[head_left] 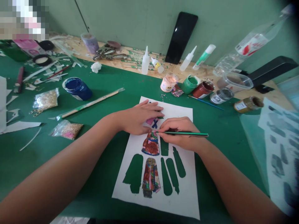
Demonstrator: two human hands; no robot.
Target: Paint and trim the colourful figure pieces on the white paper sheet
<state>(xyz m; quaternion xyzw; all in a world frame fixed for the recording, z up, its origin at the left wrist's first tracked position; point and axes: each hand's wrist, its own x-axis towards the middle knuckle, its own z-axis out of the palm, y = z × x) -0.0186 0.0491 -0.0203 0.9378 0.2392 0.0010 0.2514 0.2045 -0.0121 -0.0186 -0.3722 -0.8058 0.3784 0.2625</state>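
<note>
My left hand lies flat with fingers spread on a white paper sheet, over its upper part. In my right hand is a slim green pen-like tool, pinched between thumb and fingers, its tip at the sheet close to my left thumb. The exact kind of tool cannot be made out. Under the tip sits a painted red-brown dress-shaped piece. Below it is a longer patterned piece with a dark lower end. Several cut-out openings around them show the green mat beneath. My left hand partly covers a pink and blue patch.
Open paint jars line the back right, with a thin blue brush nearby. A blue paint jar, a wooden stick and bead bags lie left. A phone leans on the wall. Another patterned sheet is at right.
</note>
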